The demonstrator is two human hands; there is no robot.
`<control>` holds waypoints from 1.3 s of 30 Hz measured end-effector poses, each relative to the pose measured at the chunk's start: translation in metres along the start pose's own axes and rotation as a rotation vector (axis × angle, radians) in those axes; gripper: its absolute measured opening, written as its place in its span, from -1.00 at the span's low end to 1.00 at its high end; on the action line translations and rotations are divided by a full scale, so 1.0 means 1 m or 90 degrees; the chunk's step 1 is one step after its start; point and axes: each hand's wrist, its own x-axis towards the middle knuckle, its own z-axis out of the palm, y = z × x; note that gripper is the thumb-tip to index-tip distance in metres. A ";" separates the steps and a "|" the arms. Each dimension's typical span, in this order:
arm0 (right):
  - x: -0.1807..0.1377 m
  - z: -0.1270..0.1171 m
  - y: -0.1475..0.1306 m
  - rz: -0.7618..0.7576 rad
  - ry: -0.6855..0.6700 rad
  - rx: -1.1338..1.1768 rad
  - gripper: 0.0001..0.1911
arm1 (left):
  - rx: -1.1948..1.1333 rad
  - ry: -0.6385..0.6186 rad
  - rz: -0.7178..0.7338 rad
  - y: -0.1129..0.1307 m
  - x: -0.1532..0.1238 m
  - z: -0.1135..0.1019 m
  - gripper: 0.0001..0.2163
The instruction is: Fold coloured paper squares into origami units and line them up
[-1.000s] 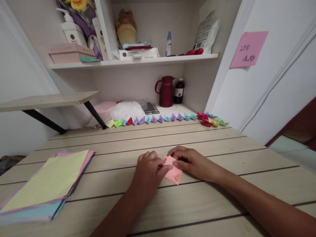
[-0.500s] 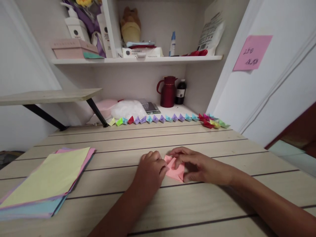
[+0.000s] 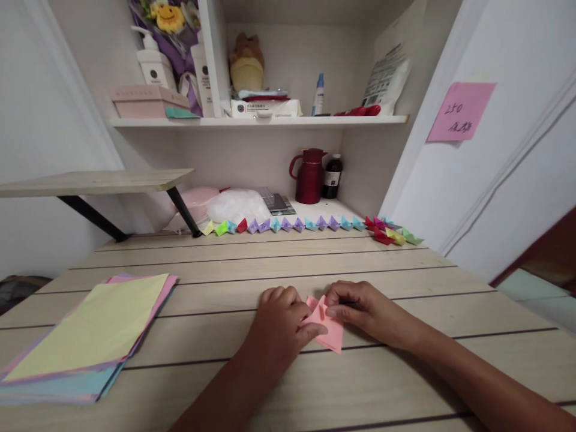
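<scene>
A folded pink sheet of paper (image 3: 332, 336) lies on the wooden table between my hands, one of its flaps raised. My left hand (image 3: 283, 321) holds its left side, with the thumb laid over the front and the other fingers curled at the back edge. At the upper right, my right hand (image 3: 364, 309) pinches the raised flap between thumb and fingers. Parts of the paper are hidden under my fingers.
A stack of coloured paper (image 3: 94, 327), yellow on top, lies at the left. Small folded paper boats (image 3: 288, 224) line the table's back edge, with several bunched at the right (image 3: 390, 233). Behind them stand a red jug (image 3: 309, 177) and a dark bottle (image 3: 332, 176).
My right hand has closed from a loose spread into a pinch on the flap, which now stands up. My left thumb has moved onto the paper's front. The view has tilted up slightly.
</scene>
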 end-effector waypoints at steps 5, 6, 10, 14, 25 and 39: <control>0.001 0.005 -0.003 0.019 0.045 -0.023 -0.82 | -0.005 -0.040 0.050 0.004 -0.003 0.001 -0.72; 0.002 0.006 -0.004 0.019 0.061 -0.036 -0.83 | -0.001 -0.046 0.047 0.005 -0.004 0.002 -0.70; 0.008 0.013 -0.004 0.022 0.116 -0.083 -0.89 | 0.015 -0.062 0.026 0.007 -0.003 0.003 -0.68; 0.011 0.016 0.000 0.031 0.128 -0.139 -0.86 | 0.023 -0.070 0.009 0.010 -0.004 0.001 -0.64; 0.012 0.015 0.016 0.017 0.129 -0.255 -0.79 | 0.134 -0.126 0.121 0.018 -0.012 -0.002 -0.78; 0.014 0.009 0.020 0.039 0.160 -0.256 -0.83 | 0.080 -0.243 0.065 0.018 -0.017 0.000 -0.34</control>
